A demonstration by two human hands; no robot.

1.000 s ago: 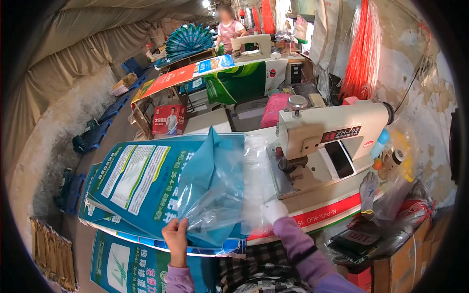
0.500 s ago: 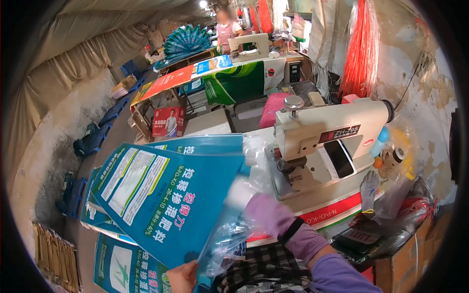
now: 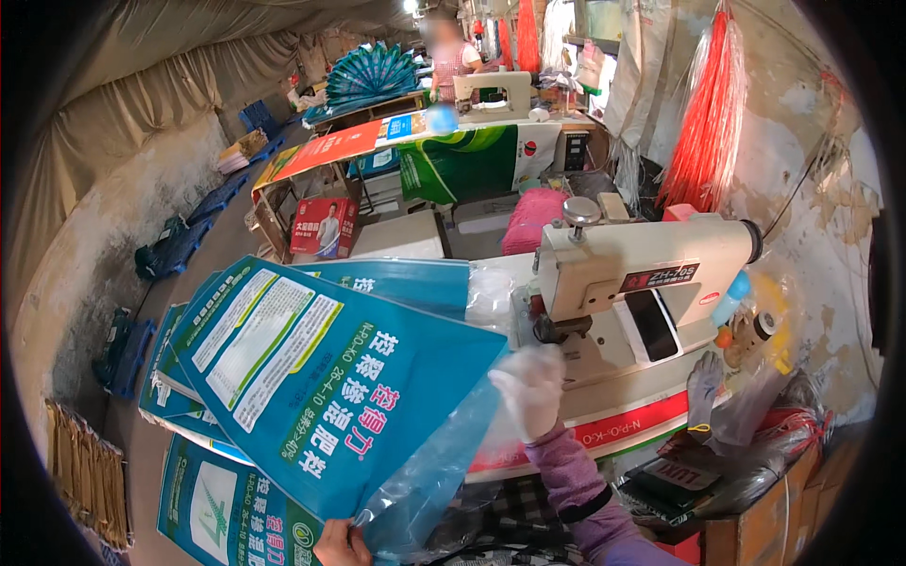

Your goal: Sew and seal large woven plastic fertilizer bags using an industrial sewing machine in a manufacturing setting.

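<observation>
- Your left hand (image 3: 342, 545) sits at the bottom edge of the frame, fingers pinched on the lower corner of the glossy teal woven-plastic sack (image 3: 330, 387), where its thin, crinkled clear-blue liner (image 3: 425, 481) hangs out.
- That flat, rectangular sack fills the lower left and centre, tilted, with white print panels on its face.
- Under it, more teal sacks (image 3: 203, 491) lie fanned in a stack, lower left.
- Your right hand (image 3: 530, 389), in a thin whitish glove above a purple knit sleeve (image 3: 576, 481), lies flat with its fingers spread loosely on the sack's right edge and liner, just right of centre; it clamps nothing that you can see.
- Just beyond it stands the cream, boxy metal sewing machine (image 3: 651, 283), right of centre.
- A bundle of shiny red-orange plastic strips (image 3: 710, 113) hangs upper right.
- At top centre, a person (image 3: 453, 57) sits at another sewing machine (image 3: 493, 92).
</observation>
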